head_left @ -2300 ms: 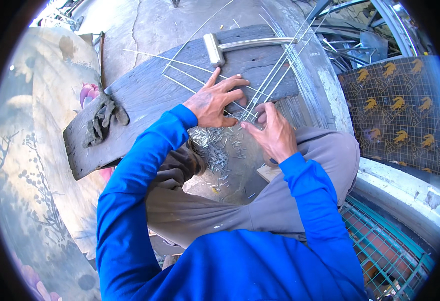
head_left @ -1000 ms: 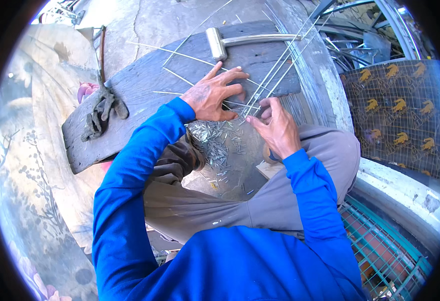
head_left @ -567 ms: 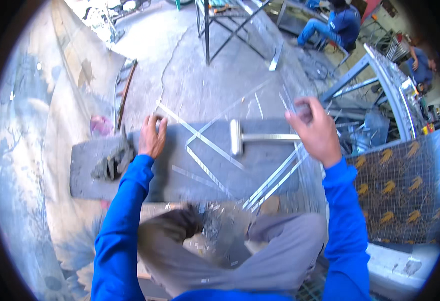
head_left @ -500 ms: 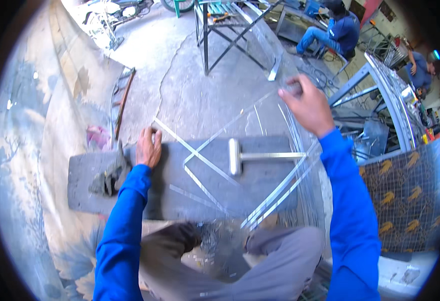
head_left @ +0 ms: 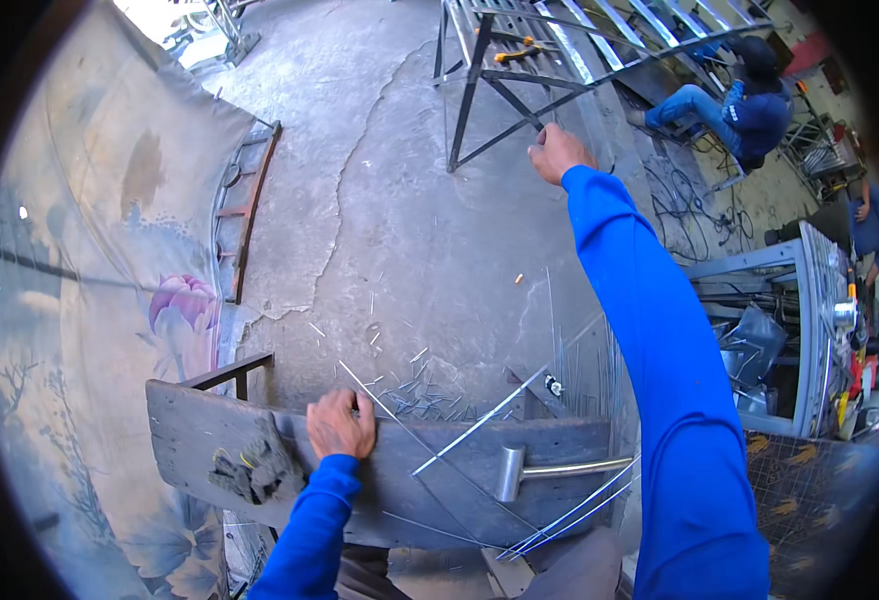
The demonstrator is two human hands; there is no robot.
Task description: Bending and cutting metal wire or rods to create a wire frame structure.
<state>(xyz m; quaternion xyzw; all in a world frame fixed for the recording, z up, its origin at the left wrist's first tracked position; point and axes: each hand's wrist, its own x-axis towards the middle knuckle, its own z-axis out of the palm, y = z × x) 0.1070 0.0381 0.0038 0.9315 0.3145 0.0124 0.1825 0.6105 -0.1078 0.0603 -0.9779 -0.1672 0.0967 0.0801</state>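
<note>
My left hand point(head_left: 340, 422) rests at the far edge of a dark wooden bench point(head_left: 184, 425), its fingers curled and their tips hidden. Stretched far forward, my right hand point(head_left: 559, 153) is closed beside the crossed legs of a metal frame point(head_left: 504, 95); whatever its fingers may hold is out of sight. Across the bench lie thin metal strips point(head_left: 484, 420), some crossing each other. A hammer point(head_left: 510, 474) with a metal handle lies on the bench's right part. Dark work gloves point(head_left: 259, 470) lie to the left of my left hand.
Offcuts point(head_left: 419, 395) litter the floor beyond the bench. An orange-handled tool point(head_left: 516, 53) lies on the frame. A grey metal table point(head_left: 807, 330) stands at right. One person point(head_left: 749, 110) sits at the far right, another point(head_left: 869, 225) nearer. A painted cloth point(head_left: 89, 300) hangs at left.
My right hand has reached farther forward, to the metal frame. My left hand stays at the bench's far edge. The view has shifted forward, showing more of the floor.
</note>
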